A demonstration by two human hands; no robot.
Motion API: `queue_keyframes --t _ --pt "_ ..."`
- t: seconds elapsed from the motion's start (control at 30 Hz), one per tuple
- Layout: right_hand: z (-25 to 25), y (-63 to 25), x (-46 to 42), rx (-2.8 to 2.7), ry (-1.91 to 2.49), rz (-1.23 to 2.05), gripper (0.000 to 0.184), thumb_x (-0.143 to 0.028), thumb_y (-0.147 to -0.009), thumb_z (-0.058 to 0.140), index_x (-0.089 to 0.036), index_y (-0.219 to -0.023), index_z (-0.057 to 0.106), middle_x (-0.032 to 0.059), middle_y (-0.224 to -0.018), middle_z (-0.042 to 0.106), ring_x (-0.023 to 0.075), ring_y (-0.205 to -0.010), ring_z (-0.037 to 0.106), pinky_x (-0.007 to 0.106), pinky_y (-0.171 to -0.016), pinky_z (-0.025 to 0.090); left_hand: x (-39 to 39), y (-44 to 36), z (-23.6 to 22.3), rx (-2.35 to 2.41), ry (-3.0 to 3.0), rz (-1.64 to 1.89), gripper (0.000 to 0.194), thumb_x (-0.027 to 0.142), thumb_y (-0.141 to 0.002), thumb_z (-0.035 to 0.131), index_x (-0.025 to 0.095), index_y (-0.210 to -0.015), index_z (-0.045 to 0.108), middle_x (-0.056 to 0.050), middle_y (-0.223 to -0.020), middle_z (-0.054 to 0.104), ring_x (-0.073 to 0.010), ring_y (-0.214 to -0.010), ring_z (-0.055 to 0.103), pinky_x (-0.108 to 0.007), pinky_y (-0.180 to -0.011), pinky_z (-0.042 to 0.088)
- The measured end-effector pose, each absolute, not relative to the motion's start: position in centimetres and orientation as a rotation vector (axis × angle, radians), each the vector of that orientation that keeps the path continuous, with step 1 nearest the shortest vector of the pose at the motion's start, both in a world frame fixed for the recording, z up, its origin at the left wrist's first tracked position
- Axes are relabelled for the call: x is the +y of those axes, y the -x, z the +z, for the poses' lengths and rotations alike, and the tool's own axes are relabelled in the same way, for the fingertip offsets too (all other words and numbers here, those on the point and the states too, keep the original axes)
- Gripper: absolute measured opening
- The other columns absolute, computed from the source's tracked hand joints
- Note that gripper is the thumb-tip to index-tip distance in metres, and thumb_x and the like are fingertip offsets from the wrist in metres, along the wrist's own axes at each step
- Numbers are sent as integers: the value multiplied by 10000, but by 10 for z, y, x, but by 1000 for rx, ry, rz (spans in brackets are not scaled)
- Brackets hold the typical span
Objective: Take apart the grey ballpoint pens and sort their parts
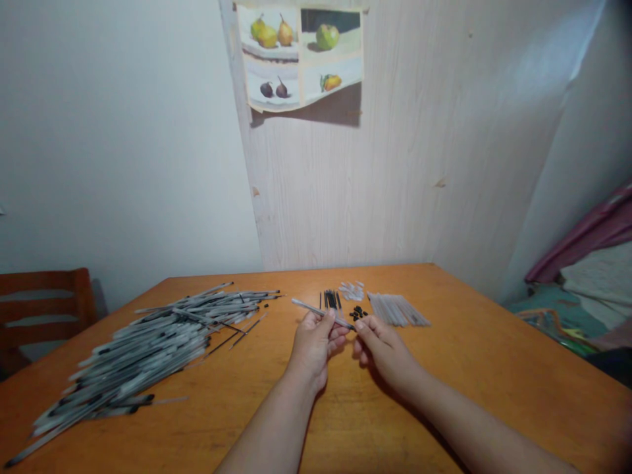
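Observation:
A slim pen (309,306) with a clear barrel slants across the space between my hands, above the table. My left hand (316,339) pinches its barrel between thumb and fingers. At the pen's dark right end, the thumb and fingertips of my right hand (382,343) are closed; they cover whatever part they grip there. Just beyond the hands lie several black caps or plugs (357,312), dark refills (330,299), small clear pieces (351,290) and a row of clear tubes (397,309).
A large heap of pens (148,342) spreads over the left of the wooden table (355,421), with a few loose refills (247,331) at its right side. A wooden chair (44,293) stands at left. Cloth items (592,276) lie beyond the right edge. A fruit picture (301,56) hangs on the wall.

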State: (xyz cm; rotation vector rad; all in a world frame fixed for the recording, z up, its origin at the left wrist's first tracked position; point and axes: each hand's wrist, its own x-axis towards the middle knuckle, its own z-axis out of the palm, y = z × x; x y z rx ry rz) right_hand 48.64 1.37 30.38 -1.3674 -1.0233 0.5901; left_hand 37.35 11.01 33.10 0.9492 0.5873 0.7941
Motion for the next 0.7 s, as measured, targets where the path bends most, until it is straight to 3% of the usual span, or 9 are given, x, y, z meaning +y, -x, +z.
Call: queue_keyframes --t 0.17,0.47,0.7 --pt "304 -485 13 -944 1348 755 550 -739 -906 430 -208 -854 565 -15 -574 613 120 -450 502 250 -464 347 110 -373 331 577 -956 793 259 352 -852 749 159 -925 591 -66 -835 724 -92 -642 669 -173 -596 540" --pt "306 -485 11 -875 1279 844 467 -656 -927 507 -196 -871 564 -13 -606 638 89 -438 477 223 -432 279 108 -372 333 582 -978 781 282 377 -847 751 168 -928 579 -76 -837 732 -102 -658 680 -170 -598 530" --pt "303 -487 12 -854 1230 882 376 -565 -879 655 -206 -850 546 -21 -627 647 82 -467 483 216 -468 316 109 -374 330 602 -994 795 297 389 -838 760 162 -900 578 -69 -818 719 -78 -622 640 -152 -576 505"
